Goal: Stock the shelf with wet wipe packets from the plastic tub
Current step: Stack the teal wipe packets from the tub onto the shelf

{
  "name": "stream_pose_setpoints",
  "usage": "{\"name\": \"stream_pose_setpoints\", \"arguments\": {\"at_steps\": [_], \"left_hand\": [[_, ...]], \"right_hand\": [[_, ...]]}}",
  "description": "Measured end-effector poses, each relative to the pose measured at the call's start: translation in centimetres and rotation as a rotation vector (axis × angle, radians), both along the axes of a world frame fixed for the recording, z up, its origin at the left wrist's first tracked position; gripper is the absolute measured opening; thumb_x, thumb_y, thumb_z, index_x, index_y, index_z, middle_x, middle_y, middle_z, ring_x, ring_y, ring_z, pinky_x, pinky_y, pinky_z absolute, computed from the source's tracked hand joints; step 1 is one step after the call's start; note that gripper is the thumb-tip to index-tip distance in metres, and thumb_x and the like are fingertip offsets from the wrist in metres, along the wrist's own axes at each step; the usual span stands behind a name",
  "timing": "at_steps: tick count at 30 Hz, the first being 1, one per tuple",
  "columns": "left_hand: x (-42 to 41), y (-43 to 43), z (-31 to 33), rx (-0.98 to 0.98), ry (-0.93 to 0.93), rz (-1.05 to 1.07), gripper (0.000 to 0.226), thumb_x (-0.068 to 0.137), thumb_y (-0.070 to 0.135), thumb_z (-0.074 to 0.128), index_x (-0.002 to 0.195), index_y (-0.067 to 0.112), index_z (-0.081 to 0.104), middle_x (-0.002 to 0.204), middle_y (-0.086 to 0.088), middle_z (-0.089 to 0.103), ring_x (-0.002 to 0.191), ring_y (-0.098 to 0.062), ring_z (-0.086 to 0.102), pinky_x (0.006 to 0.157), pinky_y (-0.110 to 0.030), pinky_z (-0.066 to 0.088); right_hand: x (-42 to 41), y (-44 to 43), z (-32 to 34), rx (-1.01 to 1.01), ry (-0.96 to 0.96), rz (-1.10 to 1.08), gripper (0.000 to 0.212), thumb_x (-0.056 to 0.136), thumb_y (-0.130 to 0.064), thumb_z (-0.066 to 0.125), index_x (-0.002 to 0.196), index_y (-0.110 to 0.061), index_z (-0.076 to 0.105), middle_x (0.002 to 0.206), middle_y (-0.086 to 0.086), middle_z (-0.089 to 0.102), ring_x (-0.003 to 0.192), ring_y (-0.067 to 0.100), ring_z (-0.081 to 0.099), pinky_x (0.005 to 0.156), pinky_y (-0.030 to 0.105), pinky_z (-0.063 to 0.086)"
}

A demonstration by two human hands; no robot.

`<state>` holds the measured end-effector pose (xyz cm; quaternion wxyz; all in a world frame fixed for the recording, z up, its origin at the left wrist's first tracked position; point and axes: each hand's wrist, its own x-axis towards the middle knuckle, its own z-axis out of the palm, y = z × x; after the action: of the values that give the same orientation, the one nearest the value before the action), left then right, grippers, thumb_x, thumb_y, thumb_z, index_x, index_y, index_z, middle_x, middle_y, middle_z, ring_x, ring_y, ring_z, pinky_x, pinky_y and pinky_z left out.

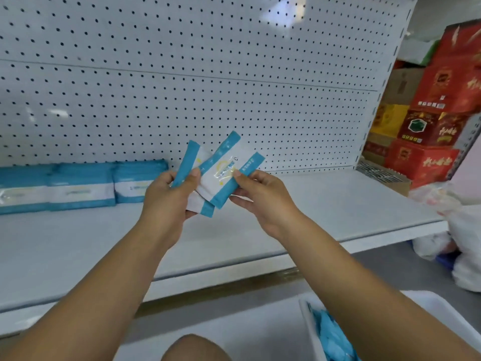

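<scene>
A white pegboard back panel point(208, 74) rises behind a white shop shelf point(325, 204), which takes up most of the view. Red cartons point(442, 100) are stacked past its right end, above white plastic bags point(463, 230). At the lower right sits the plastic tub point(426, 303), with blue wet wipe packets point(328, 332) still lying inside it, so stocking is only partly done. On the left of the shelf, stacked packets point(78, 186) stand in a neat row against the back panel, touching side by side. This looks like the line the next ones should join. Both hands are raised above the middle of the shelf. The left hand point(169, 196) has its grip closed on a small fan of held packets point(221, 175), thumb on top and fingers curled beneath. The right hand point(263, 199) pinches the right edge of the front packet between thumb and fingers. The fan probably lets the person square the packets up, or peel one off, before setting them down beside the row.
</scene>
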<state>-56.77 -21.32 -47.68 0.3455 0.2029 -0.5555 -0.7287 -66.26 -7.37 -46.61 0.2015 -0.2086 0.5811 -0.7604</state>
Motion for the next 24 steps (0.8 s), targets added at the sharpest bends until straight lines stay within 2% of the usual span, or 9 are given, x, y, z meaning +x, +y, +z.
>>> {"name": "stream_pose_setpoints", "arguments": {"at_steps": [3,6,10,11,13,16,20,22,24], "left_hand": [[1.0,-4.4,-1.1,0.048,0.063,0.109,0.018,0.094,0.028,0.071,0.091,0.016,0.058,0.096,-0.003,0.073,0.088,-0.019,0.072,0.078,-0.041,0.061],[2.0,-8.5,-2.2,0.044,0.081,0.215,0.019,0.093,0.029,0.071,0.089,0.017,0.057,0.098,-0.007,0.072,0.090,-0.021,0.072,0.076,-0.040,0.061],[4.2,-13.9,-3.6,-0.017,0.048,0.418,0.023,0.090,0.035,0.074,0.089,0.017,0.060,0.091,-0.003,0.072,0.081,-0.015,0.072,0.072,-0.037,0.062],[5.0,-15.3,-3.9,-0.030,0.041,0.482,0.023,0.090,0.035,0.075,0.091,0.017,0.060,0.092,-0.001,0.072,0.081,-0.015,0.071,0.073,-0.037,0.062],[6.5,-18.3,-4.6,-0.058,0.028,0.609,0.023,0.090,0.032,0.075,0.097,0.017,0.059,0.094,0.003,0.070,0.082,-0.012,0.071,0.077,-0.037,0.062],[9.1,-22.3,-5.8,-0.121,-0.004,0.763,0.024,0.091,0.023,0.075,0.107,0.015,0.059,0.097,0.008,0.067,0.088,-0.011,0.069,0.082,-0.036,0.061],[12.1,-26.4,-6.7,-0.202,-0.007,0.831,0.018,0.090,0.015,0.075,0.107,0.015,0.067,0.093,0.010,0.068,0.084,-0.009,0.067,0.060,-0.011,0.051],[13.2,-28.0,-6.6,-0.210,0.008,0.828,0.024,0.087,0.011,0.078,0.109,0.017,0.069,0.094,0.012,0.069,0.077,0.004,0.066,0.061,-0.007,0.050],[14.0,-29.2,-6.3,-0.191,0.041,0.859,0.038,0.083,0.009,0.082,0.115,0.020,0.065,0.101,0.013,0.068,0.078,0.009,0.067,0.066,-0.009,0.053]], "right_hand": [[1.0,-6.5,-0.4,-0.040,-0.035,0.101,0.025,0.095,-0.017,0.068,0.114,-0.001,0.063,0.110,0.012,0.074,0.094,0.020,0.073,0.085,0.032,0.061],[2.0,-12.2,-1.4,-0.017,-0.005,0.133,0.028,0.093,-0.011,0.069,0.118,-0.001,0.061,0.113,0.016,0.072,0.100,0.025,0.073,0.078,0.031,0.061],[2.4,-18.7,-3.2,-0.002,0.046,0.118,0.023,0.095,-0.013,0.067,0.116,-0.011,0.060,0.108,0.011,0.074,0.103,0.027,0.071,0.093,0.048,0.057],[2.4,-20.1,-3.5,0.024,0.093,0.105,0.021,0.096,-0.016,0.066,0.116,-0.017,0.060,0.107,0.008,0.074,0.103,0.026,0.071,0.094,0.047,0.056],[2.6,-22.2,-4.2,0.087,0.234,0.093,0.019,0.098,-0.020,0.062,0.115,-0.026,0.061,0.106,0.003,0.071,0.099,0.020,0.069,0.086,0.033,0.057],[3.3,-25.1,-5.2,0.144,0.450,0.081,0.017,0.097,-0.019,0.062,0.111,-0.029,0.064,0.098,-0.011,0.067,0.083,0.004,0.061,0.069,0.013,0.048],[4.3,-29.0,-6.7,0.134,0.587,0.007,0.018,0.093,-0.021,0.069,0.111,-0.020,0.068,0.097,-0.019,0.066,0.085,-0.006,0.059,0.073,0.009,0.046],[4.8,-30.7,-6.9,0.090,0.566,-0.061,0.018,0.092,-0.022,0.071,0.109,-0.019,0.067,0.096,-0.020,0.064,0.087,-0.007,0.059,0.073,0.008,0.046],[5.4,-32.3,-6.9,0.031,0.558,-0.112,0.017,0.092,-0.021,0.072,0.107,-0.016,0.066,0.095,-0.018,0.063,0.084,-0.012,0.058,0.070,0.005,0.045]]}}
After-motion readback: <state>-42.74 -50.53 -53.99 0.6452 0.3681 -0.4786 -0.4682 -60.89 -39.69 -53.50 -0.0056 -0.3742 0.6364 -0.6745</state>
